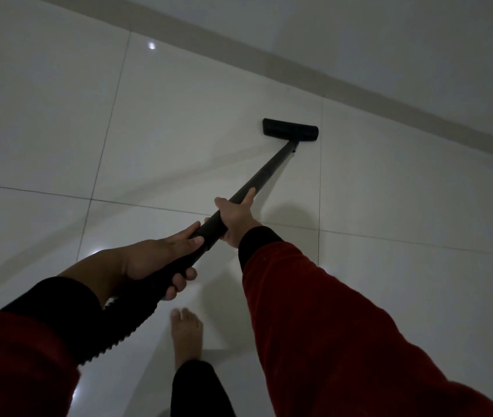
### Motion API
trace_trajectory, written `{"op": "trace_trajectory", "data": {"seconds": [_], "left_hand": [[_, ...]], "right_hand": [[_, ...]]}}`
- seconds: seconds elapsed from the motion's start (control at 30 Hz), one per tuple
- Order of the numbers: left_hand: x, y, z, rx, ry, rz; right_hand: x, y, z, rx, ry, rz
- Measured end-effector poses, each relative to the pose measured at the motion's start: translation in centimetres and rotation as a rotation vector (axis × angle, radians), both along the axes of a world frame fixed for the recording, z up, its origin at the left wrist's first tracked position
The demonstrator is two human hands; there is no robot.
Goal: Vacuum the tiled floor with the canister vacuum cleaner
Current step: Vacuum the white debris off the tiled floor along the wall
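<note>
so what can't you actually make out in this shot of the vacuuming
- Canister: out of the head view; the hose passes under the left sleeve.
- Underside of the floor head: faces the tiles.
- Dust on the floor: too dim to tell.
- Wand where the left hand and right hand cover it.

Both arms reached forward in red sleeves with black cuffs. Left hand [160, 260] sat nearer, fingers curled shut around the vacuum wand [257, 183]. Right hand [236, 216] gripped farther along, thumb lying along it. One bare foot [186, 335] stood below.
</note>
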State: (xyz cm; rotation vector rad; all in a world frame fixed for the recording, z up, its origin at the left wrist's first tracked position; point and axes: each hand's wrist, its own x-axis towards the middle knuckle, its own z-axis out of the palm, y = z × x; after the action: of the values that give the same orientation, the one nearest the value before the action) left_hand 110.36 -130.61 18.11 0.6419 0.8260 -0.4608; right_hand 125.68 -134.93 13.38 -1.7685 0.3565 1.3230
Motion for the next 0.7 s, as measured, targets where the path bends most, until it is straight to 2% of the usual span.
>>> {"op": "trace_trajectory", "data": {"seconds": [0.4, 0.7], "left_hand": [[2.8, 5.9, -1.5, -0.016, -0.012, 0.195], [-6.2, 6.7, 0.0, 0.048, -0.001, 0.272]], "right_hand": [[3.2, 8.7, -0.3, 0.0, -0.019, 0.109], [-6.1, 11.6, 0.7, 0.003, 0.009, 0.262]]}}
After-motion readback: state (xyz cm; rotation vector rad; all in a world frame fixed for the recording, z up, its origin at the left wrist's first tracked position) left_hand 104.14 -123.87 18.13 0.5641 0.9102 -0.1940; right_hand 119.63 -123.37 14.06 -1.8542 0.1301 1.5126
